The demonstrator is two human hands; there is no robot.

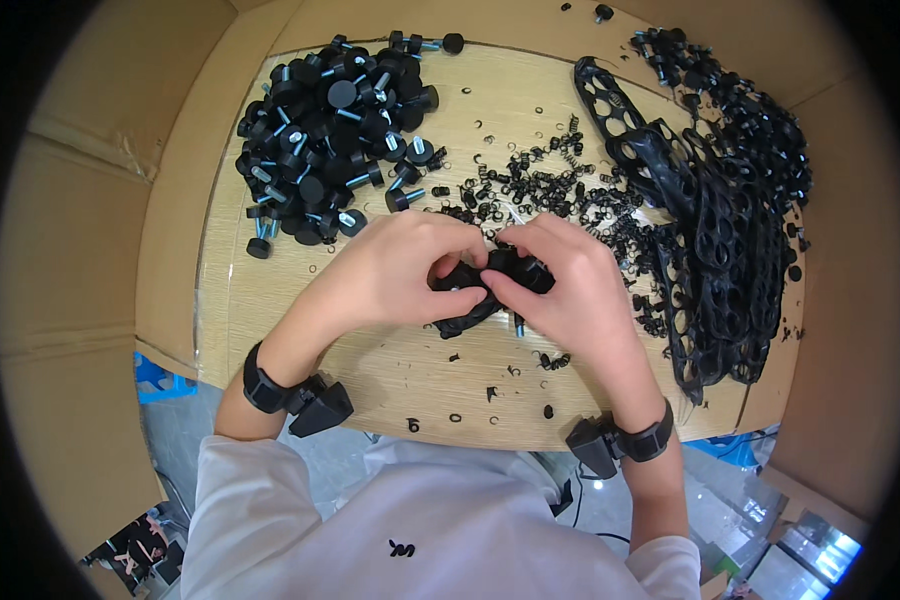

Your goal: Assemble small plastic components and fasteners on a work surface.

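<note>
- The left hand (pixel 410 265) is pinching a black piece (pixel 465 323) between thumb and curled fingers
- The right hand (pixel 568 285) is gripping the same black cluster from the other side, its thumb tip nearly meeting the left one
- Both hands are partly covering the piece, so its full shape is staying hidden
- The piece is sitting in front of the person, over the middle of the counter (pixel 380 370)
- A metal screw (pixel 519 326) is poking out below it, beside the right thumb
- A heap of black knobs (pixel 342 95) with screws is lying at the far left
- Small black scraps (pixel 530 180), many of them rings and coils, are spreading across the middle, beyond the hands
- Black strips (pixel 715 250) full of round holes are lying stacked to the right
- A second heap of small black parts (pixel 765 130) is stretching along the far right edge
- Cardboard walls (pixel 80 210) are surrounding the counter on the left, far and right sides
</note>
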